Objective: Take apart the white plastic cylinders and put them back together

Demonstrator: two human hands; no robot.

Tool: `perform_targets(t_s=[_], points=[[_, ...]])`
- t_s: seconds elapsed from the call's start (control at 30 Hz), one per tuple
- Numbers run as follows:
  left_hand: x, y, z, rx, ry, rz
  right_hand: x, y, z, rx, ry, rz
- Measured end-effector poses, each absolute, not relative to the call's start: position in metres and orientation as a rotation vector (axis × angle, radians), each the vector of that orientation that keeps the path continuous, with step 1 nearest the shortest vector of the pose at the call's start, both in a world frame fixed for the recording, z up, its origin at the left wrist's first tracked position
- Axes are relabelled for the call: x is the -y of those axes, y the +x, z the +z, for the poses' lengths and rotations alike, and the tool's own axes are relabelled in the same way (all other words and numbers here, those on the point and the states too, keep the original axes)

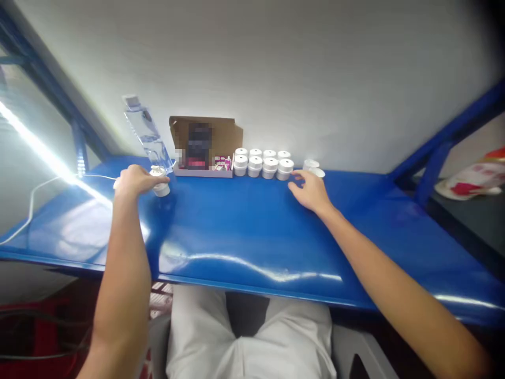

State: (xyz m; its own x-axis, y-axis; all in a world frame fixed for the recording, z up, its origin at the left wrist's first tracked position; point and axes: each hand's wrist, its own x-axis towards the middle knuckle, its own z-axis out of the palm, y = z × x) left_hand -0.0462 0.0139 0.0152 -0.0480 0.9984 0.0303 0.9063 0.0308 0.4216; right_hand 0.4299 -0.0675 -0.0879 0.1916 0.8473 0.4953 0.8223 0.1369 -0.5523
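My left hand point(136, 180) is over the left part of the blue table. Its thumb stretches out across a small white round container point(161, 190), and its fingers bend down on the far side from the thumb. A bit of white shows at those fingertips; what it belongs to is hidden. Toward the right, my right hand point(310, 190) has thumb and fingers apart. Its fingertips come close to a white round cup point(316, 172) and to the end of two rows of white lidded containers point(270, 167). Nothing shows between the thumb and index finger.
A clear bottle point(148, 134) with a white cap stands at the back left. Beside it is an open cardboard box point(224, 134) with small pink-and-white items. A white cable point(31, 210) runs along the left side. Blue frame posts point(430, 173) rise at both ends of the table.
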Motion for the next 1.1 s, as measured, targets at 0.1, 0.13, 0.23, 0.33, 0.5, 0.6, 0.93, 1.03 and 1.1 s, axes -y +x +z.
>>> perform_targets(t_s=[0.1, 0.13, 0.23, 0.33, 0.5, 0.6, 0.93, 1.03, 1.1], points=[[-0.008, -0.031, 0.021, -2.189, 1.859, 0.311, 0.070, 0.439, -0.082, 1.558, -1.764, -0.145], [-0.006, -0.026, 0.022, -2.137, 1.908, 0.300, 0.071, 0.443, -0.080, 1.531, -1.819, -0.186], [-0.001, -0.013, 0.023, -1.793, 2.104, 0.265, 0.075, 0.454, -0.079, 1.461, -1.997, -0.171], [0.002, 0.003, 0.017, -1.354, 2.223, 0.145, 0.077, 0.460, -0.080, 1.396, -2.074, -0.031], [0.015, 0.047, -0.003, -0.958, 2.235, 0.176, 0.079, 0.447, -0.068, 1.396, -1.931, 0.067], [0.030, 0.078, -0.017, -0.807, 2.185, 0.325, 0.087, 0.423, -0.053, 1.573, -1.612, 0.359], [0.058, 0.117, -0.042, -0.735, 2.153, 0.602, 0.126, 0.341, -0.036, 1.933, -1.141, 0.590], [0.061, 0.119, -0.041, -0.729, 1.978, 0.620, 0.127, 0.339, -0.038, 1.852, -1.062, 0.649], [0.061, 0.119, -0.039, -0.700, 1.855, 0.597, 0.127, 0.339, -0.039, 1.821, -1.022, 0.692]])
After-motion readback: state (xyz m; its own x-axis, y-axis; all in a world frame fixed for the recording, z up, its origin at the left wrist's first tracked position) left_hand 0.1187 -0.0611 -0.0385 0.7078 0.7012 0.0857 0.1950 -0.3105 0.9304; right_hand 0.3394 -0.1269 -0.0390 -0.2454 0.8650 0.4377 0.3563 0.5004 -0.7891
